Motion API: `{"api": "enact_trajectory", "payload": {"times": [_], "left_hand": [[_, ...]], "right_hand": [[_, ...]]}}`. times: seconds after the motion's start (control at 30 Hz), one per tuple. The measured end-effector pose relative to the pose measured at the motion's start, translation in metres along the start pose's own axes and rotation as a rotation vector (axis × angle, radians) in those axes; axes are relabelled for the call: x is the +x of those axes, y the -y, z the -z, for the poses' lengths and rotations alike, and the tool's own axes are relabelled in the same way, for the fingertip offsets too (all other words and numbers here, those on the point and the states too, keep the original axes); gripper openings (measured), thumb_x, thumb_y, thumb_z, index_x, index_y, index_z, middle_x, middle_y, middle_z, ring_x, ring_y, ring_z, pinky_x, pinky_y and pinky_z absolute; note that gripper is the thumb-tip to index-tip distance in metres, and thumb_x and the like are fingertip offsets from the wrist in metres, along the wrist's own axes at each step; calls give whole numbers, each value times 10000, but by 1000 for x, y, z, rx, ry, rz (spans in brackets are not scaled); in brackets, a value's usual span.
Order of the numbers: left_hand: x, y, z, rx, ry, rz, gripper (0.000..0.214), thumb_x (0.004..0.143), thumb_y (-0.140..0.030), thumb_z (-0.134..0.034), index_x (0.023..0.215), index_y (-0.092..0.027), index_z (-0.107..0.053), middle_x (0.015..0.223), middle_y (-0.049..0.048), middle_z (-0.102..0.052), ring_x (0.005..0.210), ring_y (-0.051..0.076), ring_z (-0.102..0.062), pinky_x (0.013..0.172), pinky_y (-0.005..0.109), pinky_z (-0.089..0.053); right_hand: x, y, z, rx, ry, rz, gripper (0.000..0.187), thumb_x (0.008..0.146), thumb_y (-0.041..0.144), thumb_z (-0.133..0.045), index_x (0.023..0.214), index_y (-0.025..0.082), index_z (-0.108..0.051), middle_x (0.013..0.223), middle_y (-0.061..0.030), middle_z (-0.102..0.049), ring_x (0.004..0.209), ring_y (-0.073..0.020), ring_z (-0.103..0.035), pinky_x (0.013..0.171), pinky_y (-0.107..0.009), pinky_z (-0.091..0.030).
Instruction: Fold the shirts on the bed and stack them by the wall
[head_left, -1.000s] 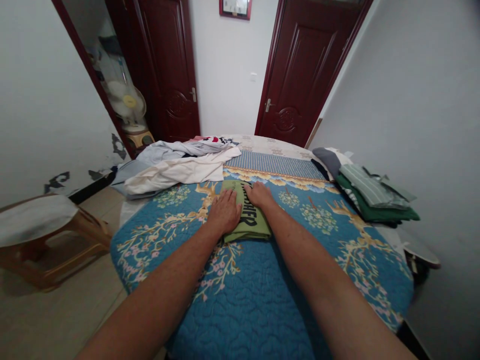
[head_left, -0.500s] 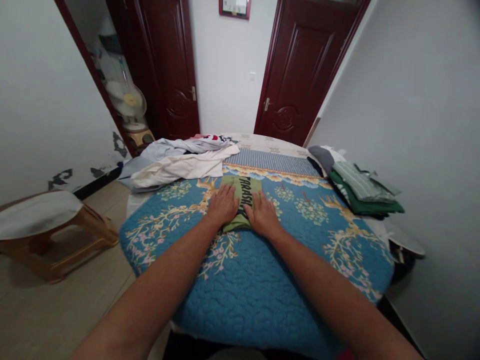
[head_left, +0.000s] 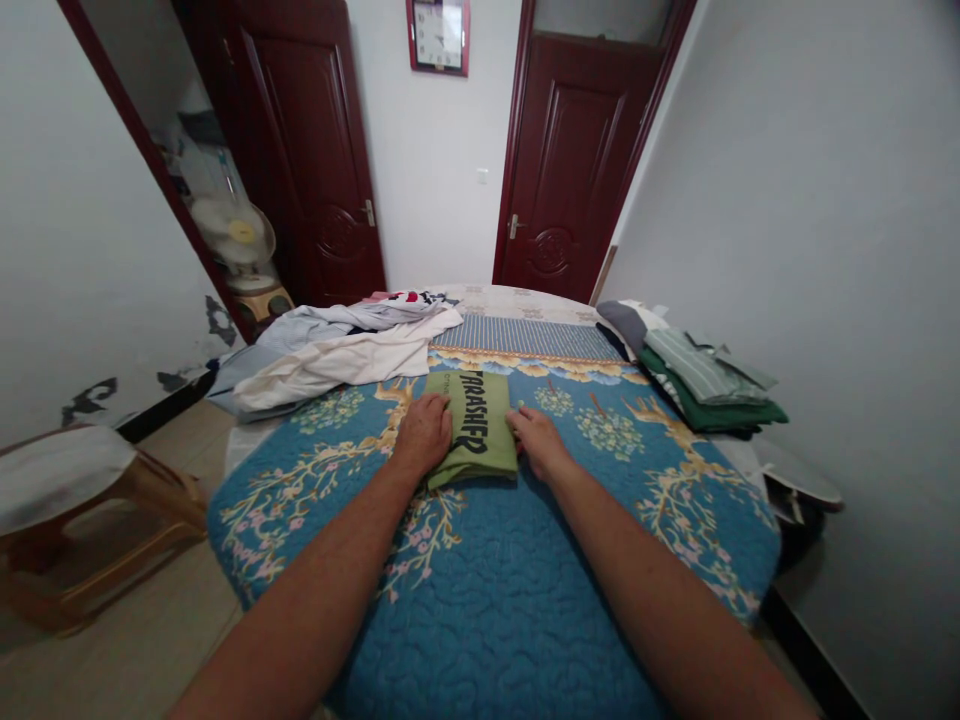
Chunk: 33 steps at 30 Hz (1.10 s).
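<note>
A folded olive-green shirt with black lettering (head_left: pixel 474 428) lies on the blue floral quilt (head_left: pixel 525 580) of the bed. My left hand (head_left: pixel 422 433) rests on the shirt's left edge, its fingers curled over the fold. At the shirt's right edge sits my right hand (head_left: pixel 538 441), fingers together and touching the cloth. Both forearms reach in from the bottom of the view.
A heap of unfolded white and grey clothes (head_left: pixel 330 350) lies at the bed's far left. Folded green and striped garments (head_left: pixel 705 385) are stacked at the right edge. A wooden stool (head_left: pixel 67 500) stands on the floor at left; two dark red doors (head_left: pixel 570 170) are behind.
My right hand slid off the top of the green shirt to its right edge. The left hand stayed on the left edge. My view tilted up a little.
</note>
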<state>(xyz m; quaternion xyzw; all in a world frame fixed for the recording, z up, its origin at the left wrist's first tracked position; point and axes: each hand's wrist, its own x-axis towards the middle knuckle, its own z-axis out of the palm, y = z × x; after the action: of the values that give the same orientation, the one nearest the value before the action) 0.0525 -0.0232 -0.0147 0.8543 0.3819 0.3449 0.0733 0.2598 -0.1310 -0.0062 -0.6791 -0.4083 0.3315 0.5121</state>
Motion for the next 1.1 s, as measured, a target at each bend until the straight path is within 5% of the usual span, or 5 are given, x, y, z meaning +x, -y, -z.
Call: {"api": "enact_trajectory", "payload": {"times": [0.17, 0.4, 0.67, 0.87, 1.1], "left_hand": [[4, 3, 2, -112, -9, 82, 363, 964, -241, -511, 1216, -161, -760, 1269, 152, -760, 1263, 308, -672, 1190, 526, -497], [5, -3, 9, -438, 16, 286, 340, 909, -272, -598, 1181, -209, -793, 1237, 92, -800, 1187, 296, -725, 1140, 524, -544], [6, -4, 2, -677, -48, 370, 479, 933, -311, -619, 1393, -193, -676, 1378, 145, -726, 1189, 273, -726, 953, 452, -650], [8, 3, 1, -780, -69, 548, 517, 977, -385, -608, 1459, -197, -615, 1323, 161, -716, 1152, 251, -736, 840, 371, -666], [8, 3, 2, -791, 18, 527, 556, 991, -465, -601, 1458, -163, -603, 1313, 173, -728, 1060, 233, -760, 867, 365, -641]], "right_hand": [[4, 10, -13, 390, 188, -192, 268, 930, 381, -665, 1040, 151, -748, 974, -132, -828, 851, -244, -799, 811, -380, -663], [3, 23, -2, 463, 138, -198, 338, 816, 235, -678, 1144, 158, -695, 1023, -129, -832, 810, -266, -798, 782, -422, -673], [-7, 60, 76, -632, -291, 517, 445, 919, 369, -636, 1329, 197, -648, 1165, -147, -775, 1096, -332, -719, 962, -417, -548], [-12, 32, 58, -1044, -79, 719, 370, 968, 160, -519, 1297, 185, -686, 1396, -183, -699, 1350, -320, -579, 1186, -456, -389], [-19, 12, 33, -1210, 84, 686, 384, 1034, 127, -424, 1287, 233, -693, 1453, -150, -670, 1427, -292, -510, 1269, -516, -261]]}}
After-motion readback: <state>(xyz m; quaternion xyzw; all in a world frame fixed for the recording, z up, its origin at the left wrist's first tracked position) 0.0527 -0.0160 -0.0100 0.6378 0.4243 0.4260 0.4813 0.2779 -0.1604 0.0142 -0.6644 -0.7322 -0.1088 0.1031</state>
